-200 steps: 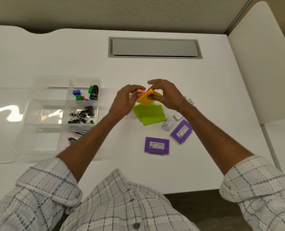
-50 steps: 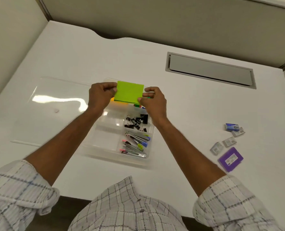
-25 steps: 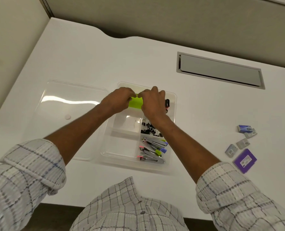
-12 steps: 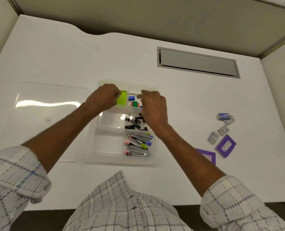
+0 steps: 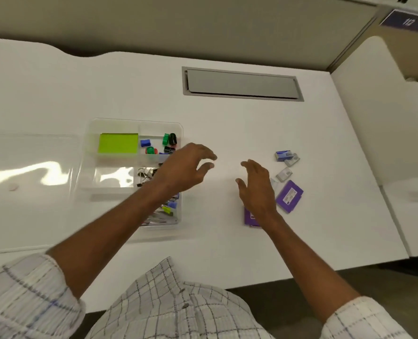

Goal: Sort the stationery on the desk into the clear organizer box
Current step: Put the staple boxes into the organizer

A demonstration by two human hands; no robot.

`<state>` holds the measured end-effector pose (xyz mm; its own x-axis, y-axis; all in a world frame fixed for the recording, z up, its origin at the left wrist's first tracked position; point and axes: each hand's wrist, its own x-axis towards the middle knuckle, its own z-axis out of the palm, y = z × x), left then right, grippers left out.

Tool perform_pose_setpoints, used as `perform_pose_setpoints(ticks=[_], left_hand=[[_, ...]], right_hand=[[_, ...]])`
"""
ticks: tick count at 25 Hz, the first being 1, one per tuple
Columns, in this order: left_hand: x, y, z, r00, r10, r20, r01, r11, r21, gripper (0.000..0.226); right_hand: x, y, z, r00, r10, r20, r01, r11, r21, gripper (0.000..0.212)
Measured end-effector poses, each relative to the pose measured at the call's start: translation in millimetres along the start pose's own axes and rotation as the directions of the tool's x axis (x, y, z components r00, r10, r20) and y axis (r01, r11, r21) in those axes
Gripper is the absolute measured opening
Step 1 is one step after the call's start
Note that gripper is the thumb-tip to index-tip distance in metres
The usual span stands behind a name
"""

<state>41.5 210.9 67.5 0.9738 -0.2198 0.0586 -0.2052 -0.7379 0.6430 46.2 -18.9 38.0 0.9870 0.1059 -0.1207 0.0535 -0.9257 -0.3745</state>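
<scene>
The clear organizer box sits left of centre on the white desk. A green sticky-note pad lies in its back left compartment, coloured clips fill the back right one, and black binder clips lie below them. My left hand hovers over the box's right edge, open and holding nothing. My right hand hangs open above the desk, just left of a purple case. A second purple case is partly hidden under my right wrist. Small staple boxes lie beyond.
The box's clear lid lies flat on the desk to the left. A grey cable hatch is set into the desk at the back. A white partition borders the desk on the right.
Both hands have let go of the green pad, which now lies in the back left compartment. They have moved right, away from the box, toward the purple cases.
</scene>
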Motion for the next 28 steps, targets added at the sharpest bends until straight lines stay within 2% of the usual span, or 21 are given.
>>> perform_pose_setpoints(ticks=[3, 7, 11, 16, 19, 21, 24, 26, 28], left_hand=[[13.9, 31.4, 39.9, 0.991, 0.045, 0.124, -0.054, 0.996, 0.074, 0.036], [29.2, 56.5, 82.4, 0.972, 0.027, 0.234, -0.060, 0.989, 0.137, 0.043], [43.1, 75.4, 112.7, 0.955, -0.023, 0.296, -0.029, 0.985, 0.171, 0.047], [53.0, 91.1, 145.6, 0.931, -0.110, 0.349, 0.069, 0.989, 0.129, 0.046], [56.5, 96.7, 158.1, 0.918, -0.173, 0.358, 0.166, 0.985, 0.051, 0.047], [58.5, 100.7, 162.8, 0.924, -0.215, 0.316, 0.250, 0.965, -0.075, 0.049], [61.7, 105.5, 160.3, 0.922, -0.319, 0.221, 0.376, 0.876, -0.302, 0.048], [64.0, 104.7, 156.4, 0.916, -0.353, 0.190, 0.401, 0.803, -0.441, 0.043], [66.3, 104.7, 152.0, 0.899, -0.397, 0.186, 0.433, 0.741, -0.513, 0.042]], right_hand=[[-5.7, 49.8, -12.6, 0.997, 0.064, 0.034, -0.064, 0.998, -0.012, 0.051], [-4.3, 93.7, -23.9, 0.990, 0.091, 0.106, -0.090, 0.996, -0.018, 0.060], [-1.0, 117.6, -25.9, 0.979, 0.065, 0.193, -0.056, 0.997, -0.050, 0.067], [6.2, 133.2, -28.4, 0.986, -0.063, 0.156, 0.078, 0.993, -0.089, 0.054], [9.2, 134.6, -26.7, 0.985, -0.139, 0.099, 0.150, 0.981, -0.123, 0.056], [11.5, 132.5, -24.3, 0.991, -0.123, 0.045, 0.125, 0.991, -0.054, 0.058], [15.8, 128.9, -22.2, 0.985, -0.157, -0.075, 0.164, 0.981, 0.099, 0.061], [20.6, 135.0, -23.6, 0.974, -0.212, -0.085, 0.223, 0.962, 0.159, 0.069], [29.7, 147.4, -28.6, 0.982, -0.179, -0.063, 0.188, 0.963, 0.195, 0.080]])
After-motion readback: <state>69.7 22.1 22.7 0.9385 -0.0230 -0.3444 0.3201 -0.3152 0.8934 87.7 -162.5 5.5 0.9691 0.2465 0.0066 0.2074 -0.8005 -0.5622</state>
